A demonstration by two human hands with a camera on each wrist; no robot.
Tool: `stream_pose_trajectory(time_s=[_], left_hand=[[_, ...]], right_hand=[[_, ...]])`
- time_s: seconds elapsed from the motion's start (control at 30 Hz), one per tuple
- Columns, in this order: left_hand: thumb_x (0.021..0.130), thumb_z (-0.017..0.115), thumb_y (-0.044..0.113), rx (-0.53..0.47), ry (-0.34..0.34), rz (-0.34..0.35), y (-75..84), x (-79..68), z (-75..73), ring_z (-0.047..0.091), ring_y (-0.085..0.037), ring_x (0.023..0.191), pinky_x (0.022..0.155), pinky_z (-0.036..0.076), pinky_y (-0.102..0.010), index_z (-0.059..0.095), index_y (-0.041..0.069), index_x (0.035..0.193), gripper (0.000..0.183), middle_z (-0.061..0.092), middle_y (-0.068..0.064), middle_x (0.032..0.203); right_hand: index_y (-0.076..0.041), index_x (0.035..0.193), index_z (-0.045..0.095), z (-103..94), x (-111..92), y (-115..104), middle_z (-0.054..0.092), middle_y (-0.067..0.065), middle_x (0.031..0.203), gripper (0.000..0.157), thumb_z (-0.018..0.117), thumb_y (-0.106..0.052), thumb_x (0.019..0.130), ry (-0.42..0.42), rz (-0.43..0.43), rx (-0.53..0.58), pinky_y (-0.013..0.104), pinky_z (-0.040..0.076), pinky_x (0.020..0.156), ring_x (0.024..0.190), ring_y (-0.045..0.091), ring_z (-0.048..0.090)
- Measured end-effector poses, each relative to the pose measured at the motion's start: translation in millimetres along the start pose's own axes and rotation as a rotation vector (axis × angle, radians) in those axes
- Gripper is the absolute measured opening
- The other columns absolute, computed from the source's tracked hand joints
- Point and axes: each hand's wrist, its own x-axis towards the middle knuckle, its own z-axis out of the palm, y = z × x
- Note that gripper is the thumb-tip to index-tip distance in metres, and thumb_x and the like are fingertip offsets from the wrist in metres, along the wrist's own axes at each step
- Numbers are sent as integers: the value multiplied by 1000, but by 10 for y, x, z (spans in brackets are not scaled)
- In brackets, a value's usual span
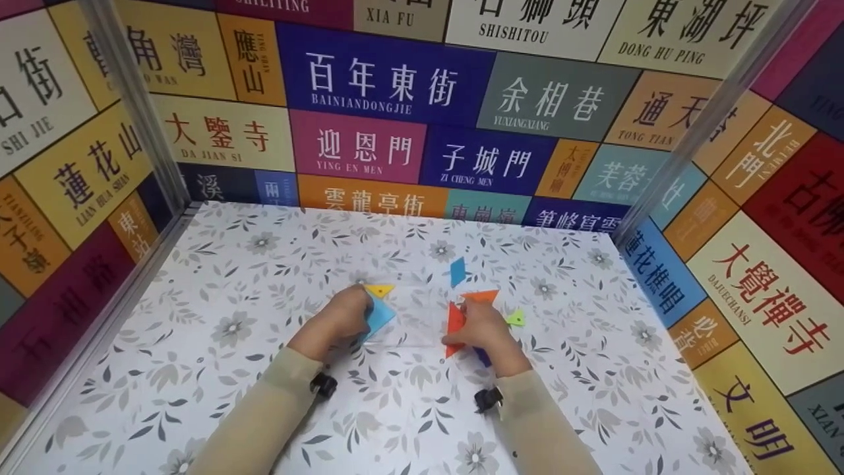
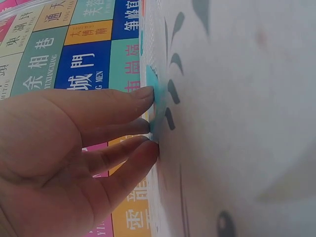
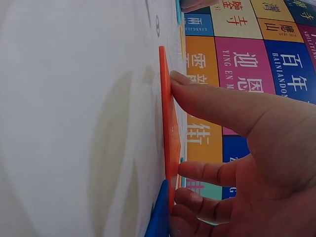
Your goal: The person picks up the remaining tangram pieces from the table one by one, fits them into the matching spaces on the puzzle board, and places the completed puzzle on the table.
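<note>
Smooth, plastic-looking red piece (image 1: 454, 320) and light-blue piece (image 1: 380, 318), transparent plastic-looking square (image 1: 412, 323), matt cloth sleeves (image 1: 264, 412).

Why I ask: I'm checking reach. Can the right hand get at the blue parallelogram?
Probably yes: the blue parallelogram lies uncovered just beyond the right hand, though the orange piece lies partly between.

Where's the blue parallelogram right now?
In the head view, the blue parallelogram lies on the patterned tabletop, a little right of centre, just beyond the orange piece at the right hand.
</note>
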Motion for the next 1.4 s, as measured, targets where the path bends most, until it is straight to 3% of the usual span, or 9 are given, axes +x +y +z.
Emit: stream_pose_trajectory(time_s=[0.13, 0.37, 0.6, 0.8, 0.93, 1.13, 1.4], left_hand=[[85, 83, 1, 13, -4, 8, -11, 6, -6, 62, -29, 121, 116, 50, -46, 74, -3, 125, 42, 63, -15, 139], [85, 85, 4, 32, -13, 14, -16, 13, -12, 63, -29, 118, 114, 51, -46, 73, -3, 125, 42, 64, -15, 135], [87, 84, 4, 11, -21, -7, -17, 21, -5, 57, -34, 140, 122, 45, -47, 72, -2, 127, 43, 56, -18, 153], [84, 85, 3, 19, 3, 7, -15, 13, 18, 63, -30, 127, 116, 50, -45, 74, -2, 126, 43, 63, -14, 139], [83, 85, 1, 3, 17, 5, -3, 12, 32, 65, -28, 122, 115, 52, -45, 75, -2, 124, 43, 66, -11, 130], [86, 84, 3, 1, -6, -25, 6, 18, 16, 62, -31, 132, 120, 47, -47, 74, 0, 127, 43, 64, -12, 138], [85, 84, 4, 11, -5, 2, -26, 18, 8, 64, -31, 124, 116, 51, -46, 73, -2, 127, 44, 65, -12, 131]], right_hand=[[-11, 148, 55, 6, 1, -9, 61, 10, 140, 86, 97, -33, 76, -11, 11, 19, 51, 52, 111, 122, 29, 59], [-8, 137, 59, -18, -4, -18, 64, 9, 124, 74, 96, -31, 77, -23, 19, 9, 44, 55, 101, 110, 28, 60], [-8, 124, 61, -23, 12, -13, 65, 8, 112, 61, 95, -30, 78, -39, 11, 14, 41, 55, 90, 99, 27, 62], [-7, 115, 62, -23, 20, 3, 66, 7, 104, 57, 97, -29, 76, -22, -21, 20, 39, 56, 83, 92, 26, 62], [-4, 118, 63, -25, 19, 11, 68, 9, 104, 60, 97, -27, 74, -14, -50, 16, 38, 57, 80, 89, 25, 64], [-4, 127, 62, -29, 27, 19, 68, 10, 110, 67, 98, -25, 74, -14, -35, 41, 37, 60, 80, 92, 26, 66], [-7, 113, 63, -18, 57, 27, 68, 8, 102, 56, 98, -24, 73, -21, -20, 47, 36, 59, 77, 88, 26, 66]])
